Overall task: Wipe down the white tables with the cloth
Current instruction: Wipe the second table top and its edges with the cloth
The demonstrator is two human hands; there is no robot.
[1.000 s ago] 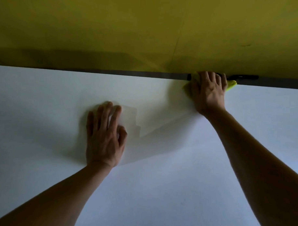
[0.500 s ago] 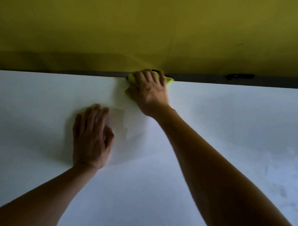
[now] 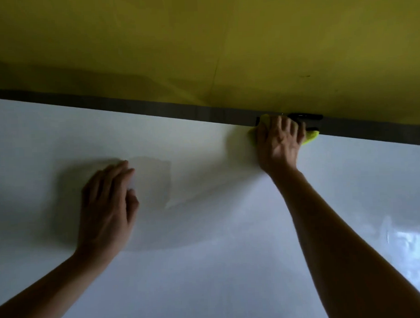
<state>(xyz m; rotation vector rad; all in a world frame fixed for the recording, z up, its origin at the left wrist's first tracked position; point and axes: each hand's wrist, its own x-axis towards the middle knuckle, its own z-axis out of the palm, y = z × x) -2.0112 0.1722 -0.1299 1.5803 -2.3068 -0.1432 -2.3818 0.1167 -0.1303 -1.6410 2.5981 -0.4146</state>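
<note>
Right hand [image 3: 278,144] flat on yellow cloth [image 3: 311,135] beside black clip [image 3: 306,117]; left hand [image 3: 107,205] spread on white table [image 3: 208,266].

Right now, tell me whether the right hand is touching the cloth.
Touching. The head view shows the right hand pressed flat on the yellow-green cloth at the table's far edge, cloth showing at both sides.

Yellow wall [image 3: 200,40], dark strip [image 3: 131,107], dim light

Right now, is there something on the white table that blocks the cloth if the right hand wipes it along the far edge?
Only a small black object at the far edge, touching the fingertips of the right hand on the yellow-green cloth. Leftward, the white table shows nothing along that edge; the left hand rests nearer.
</note>
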